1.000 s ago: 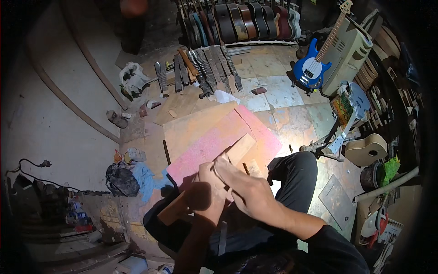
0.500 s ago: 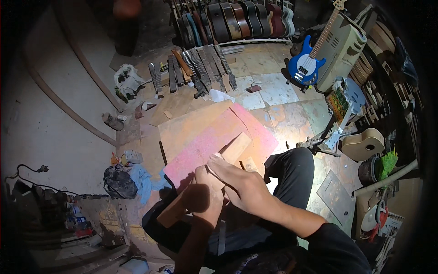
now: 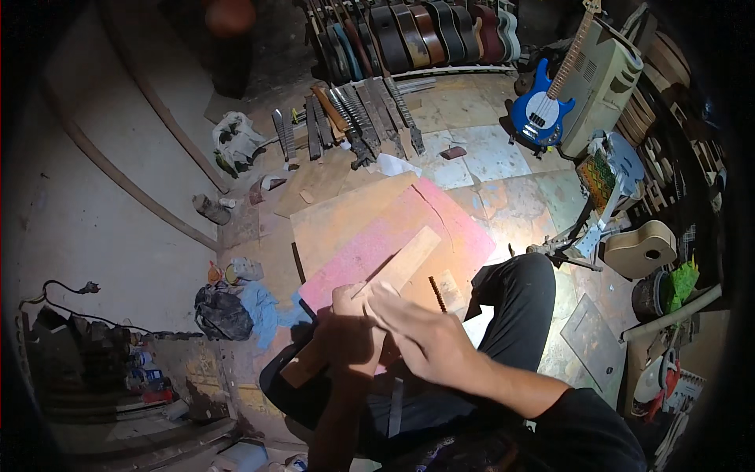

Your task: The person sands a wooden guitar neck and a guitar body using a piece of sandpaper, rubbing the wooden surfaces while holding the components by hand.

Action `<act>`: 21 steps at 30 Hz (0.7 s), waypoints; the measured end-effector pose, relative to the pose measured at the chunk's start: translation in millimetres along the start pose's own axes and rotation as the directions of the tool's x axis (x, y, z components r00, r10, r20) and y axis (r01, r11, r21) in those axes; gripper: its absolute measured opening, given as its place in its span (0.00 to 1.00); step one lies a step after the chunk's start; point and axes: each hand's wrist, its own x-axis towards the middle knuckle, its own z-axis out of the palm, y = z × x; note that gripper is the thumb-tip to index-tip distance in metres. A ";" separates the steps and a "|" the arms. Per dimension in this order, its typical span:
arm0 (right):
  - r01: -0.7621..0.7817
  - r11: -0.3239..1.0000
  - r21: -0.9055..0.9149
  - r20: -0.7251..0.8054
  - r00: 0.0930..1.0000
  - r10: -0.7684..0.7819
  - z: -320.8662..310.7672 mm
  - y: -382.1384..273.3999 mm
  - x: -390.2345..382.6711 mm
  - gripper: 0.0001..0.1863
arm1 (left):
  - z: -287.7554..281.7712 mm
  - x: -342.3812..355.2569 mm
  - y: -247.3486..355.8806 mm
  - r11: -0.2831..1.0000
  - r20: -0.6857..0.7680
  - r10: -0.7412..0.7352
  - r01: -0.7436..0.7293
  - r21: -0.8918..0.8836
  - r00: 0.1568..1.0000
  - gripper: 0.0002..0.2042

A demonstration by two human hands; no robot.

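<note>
Two hands of yours meet at the wood point(image 3: 414, 258), which slants through the centre of the frame, above the pink board point(image 3: 354, 266). Your left hand point(image 3: 351, 326) is wrapped around the wood; your right hand point(image 3: 425, 330) lies over it, fingers blurred, and I cannot tell whether they grasp anything. A blue guitar point(image 3: 522, 118) stands at upper right; necks point(image 3: 366, 130) lie at upper middle.

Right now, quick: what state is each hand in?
Left hand: closed, holding the long wooden piece.
Right hand: over the same piece, blurred; open or closed cannot be told.
</note>
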 end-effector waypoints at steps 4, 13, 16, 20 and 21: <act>0.060 0.995 0.078 -0.003 0.998 -0.060 5.7 10.7 24.4 0.36 | -25.3 7.6 22.0 0.975 -0.005 -0.219 0.218 -0.048 0.976 0.08; -0.067 0.990 0.121 0.137 0.989 0.050 -1.6 5.8 24.3 0.39 | -13.1 0.2 2.7 0.993 0.044 -0.071 0.067 0.095 0.997 0.14; -0.022 0.999 0.040 0.151 0.988 0.016 -3.1 -3.0 0.4 0.42 | -17.3 3.7 7.5 0.990 0.035 -0.057 0.052 0.130 0.998 0.18; -0.055 0.998 0.002 0.183 0.982 0.054 -5.5 11.6 32.5 0.39 | -1.2 -0.5 -0.3 0.978 0.025 0.031 -0.035 0.206 0.999 0.18; -0.046 0.999 -0.009 0.170 0.984 0.047 -6.1 8.5 28.5 0.39 | 0.1 1.3 -2.5 0.982 0.000 0.044 -0.043 0.184 0.999 0.18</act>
